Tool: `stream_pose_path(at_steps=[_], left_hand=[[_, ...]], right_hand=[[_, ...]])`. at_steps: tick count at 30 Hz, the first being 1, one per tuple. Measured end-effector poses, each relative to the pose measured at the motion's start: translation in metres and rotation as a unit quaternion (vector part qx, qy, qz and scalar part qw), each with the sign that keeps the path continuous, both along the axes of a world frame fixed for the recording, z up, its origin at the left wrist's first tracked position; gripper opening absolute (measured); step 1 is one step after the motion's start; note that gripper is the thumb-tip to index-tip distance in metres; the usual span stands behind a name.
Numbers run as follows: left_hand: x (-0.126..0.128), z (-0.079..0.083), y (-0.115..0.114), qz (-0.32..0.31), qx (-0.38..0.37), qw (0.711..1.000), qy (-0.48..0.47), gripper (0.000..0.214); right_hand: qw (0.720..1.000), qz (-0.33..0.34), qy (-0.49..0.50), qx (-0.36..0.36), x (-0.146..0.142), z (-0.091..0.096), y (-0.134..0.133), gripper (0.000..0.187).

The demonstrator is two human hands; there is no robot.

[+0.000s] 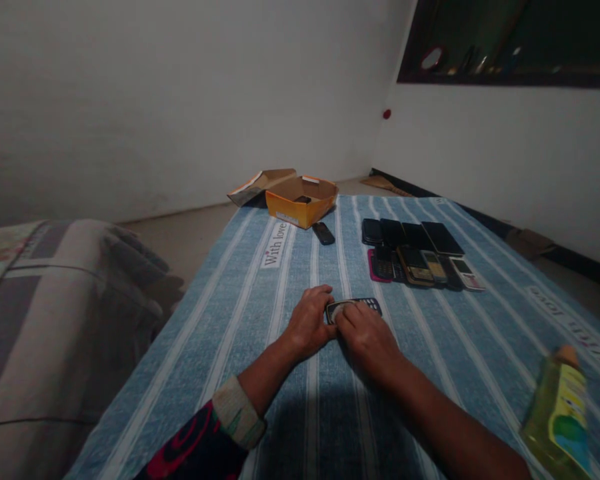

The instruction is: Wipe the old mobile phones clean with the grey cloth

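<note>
A keypad phone [373, 307] lies crosswise on the striped blue cloth in front of me, its keys toward the right. My left hand [307, 321] grips its left end between thumb and fingers. Over the screen end, my right hand [367, 337] is closed with its fingertips pressed down on a small whitish wad [338, 313], mostly covered by the fingers. What the wad is made of cannot be made out. Further off, a dark phone [323, 233] lies alone near an open yellow box [300, 208], which has a dark item inside.
Several phones lie in two rows to the right, among them a black flat one [443, 238] and a white one [467, 275]. A bottle of yellow-green liquid [557, 413] lies at the near right. Left of the table is a cloth-covered seat [70, 320].
</note>
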State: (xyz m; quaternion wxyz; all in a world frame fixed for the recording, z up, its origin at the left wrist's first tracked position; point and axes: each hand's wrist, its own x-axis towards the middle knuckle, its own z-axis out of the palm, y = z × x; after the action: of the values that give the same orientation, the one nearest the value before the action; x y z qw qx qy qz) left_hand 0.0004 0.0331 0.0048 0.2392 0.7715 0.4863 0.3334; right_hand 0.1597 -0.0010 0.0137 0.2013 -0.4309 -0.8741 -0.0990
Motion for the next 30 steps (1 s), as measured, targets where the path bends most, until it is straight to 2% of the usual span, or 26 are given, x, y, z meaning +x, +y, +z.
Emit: stream_pose_path(at_steps=[4,9,12,17,22,27,30], left_hand=[[0.0,0.002,0.0,-0.001,-0.015,1.0,0.009,0.032],[0.0,0.001,0.002,-0.007,-0.003,1.0,0.027,0.032],[0.0,0.0,0.001,-0.009,-0.009,1.0,0.025,0.032],[0.0,0.001,0.0,-0.008,-0.021,0.999,0.026,0.036],[-0.001,0.001,0.0,-0.006,-0.009,0.999,0.037,0.04],[-0.001,-0.001,0.002,-0.01,0.01,0.999,0.045,0.038],[-0.002,-0.003,0.004,-0.013,0.036,0.998,0.044,0.032]], right_hand=[[0.998,-0.068,0.007,-0.015,0.0,0.005,0.013,0.012],[0.999,-0.037,-0.006,-0.027,-0.009,0.011,0.014,0.012],[0.999,-0.042,-0.015,-0.023,0.004,0.01,0.007,0.012],[0.992,-0.12,-0.021,-0.015,0.027,0.007,0.001,0.016],[0.998,-0.063,-0.014,0.006,0.021,0.001,-0.01,0.011],[0.996,-0.089,0.006,0.006,0.011,0.001,-0.004,0.009],[0.998,-0.061,0.009,0.002,0.0,0.002,0.0,0.008]])
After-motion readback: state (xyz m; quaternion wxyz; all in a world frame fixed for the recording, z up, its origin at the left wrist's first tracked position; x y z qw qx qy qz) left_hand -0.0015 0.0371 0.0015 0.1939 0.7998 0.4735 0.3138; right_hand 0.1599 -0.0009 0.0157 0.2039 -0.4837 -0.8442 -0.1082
